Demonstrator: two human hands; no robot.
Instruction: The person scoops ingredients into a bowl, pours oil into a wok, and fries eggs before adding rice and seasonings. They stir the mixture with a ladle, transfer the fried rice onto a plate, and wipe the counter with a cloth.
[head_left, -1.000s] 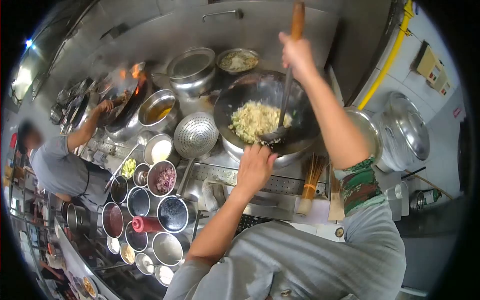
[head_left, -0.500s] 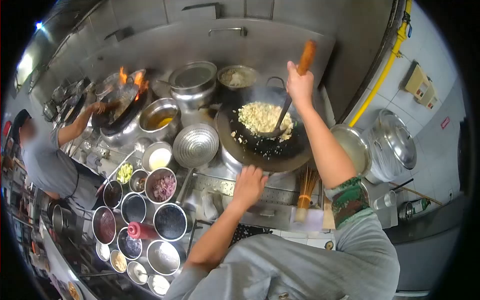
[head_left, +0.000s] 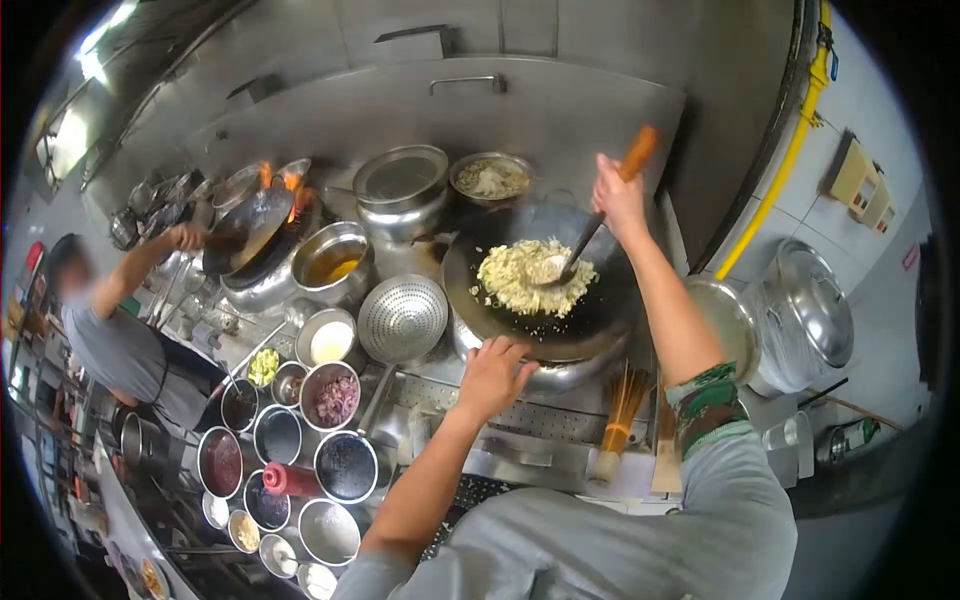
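My right hand [head_left: 620,200] is closed around the handle of a long ladle [head_left: 583,243], whose orange wooden end sticks up past my fist. The ladle's bowl rests in a heap of pale yellow, crumbly food [head_left: 520,290] that looks like fried rice or egg. This heap lies in a large dark wok [head_left: 610,315] on the burner. At the wok's near left rim, my left hand [head_left: 490,380] has its fingers bent over the edge and its thumb apart; part of the grip is hidden.
Left of the wok are a perforated strainer [head_left: 403,318], a pot of oil [head_left: 333,262] and several ingredient tins [head_left: 331,396]. A red squeeze bottle [head_left: 290,480] lies across tins. A bamboo brush [head_left: 622,415] sits right. A co-worker [head_left: 140,340] handles another wok [head_left: 250,230] near flames.
The ladle and my right hand have shifted lower, and the food has gathered into a more compact heap. The view has moved slightly. Flames at the co-worker's wok look smaller.
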